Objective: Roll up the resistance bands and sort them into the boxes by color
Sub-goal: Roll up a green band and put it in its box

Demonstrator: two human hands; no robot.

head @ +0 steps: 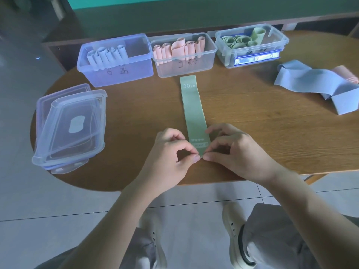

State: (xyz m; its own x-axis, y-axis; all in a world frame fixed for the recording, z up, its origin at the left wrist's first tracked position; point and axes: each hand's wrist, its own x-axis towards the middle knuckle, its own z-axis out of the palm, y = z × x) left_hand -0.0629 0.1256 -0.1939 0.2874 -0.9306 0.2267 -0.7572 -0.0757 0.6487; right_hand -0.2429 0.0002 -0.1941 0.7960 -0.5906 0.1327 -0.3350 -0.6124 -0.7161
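Now both hands, left hand [175,147] and right hand [231,148], pinch the near end of the flat pale-green resistance band [192,109] (marked 30 LB), stretched toward twelve o'clock, touching the clear plastic box of pink rolls [184,53].

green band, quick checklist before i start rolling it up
1. Green band lies flat and straight on the table: ok.
2. Left hand and right hand both pinch its near end: ok.
3. First fold started: not ok, the end is still flat.
4. Box with green rolls open: ok.
5. Room left in that box: ok, space shows beside the rolls.
6. Tightness of the pinch: cannot tell.
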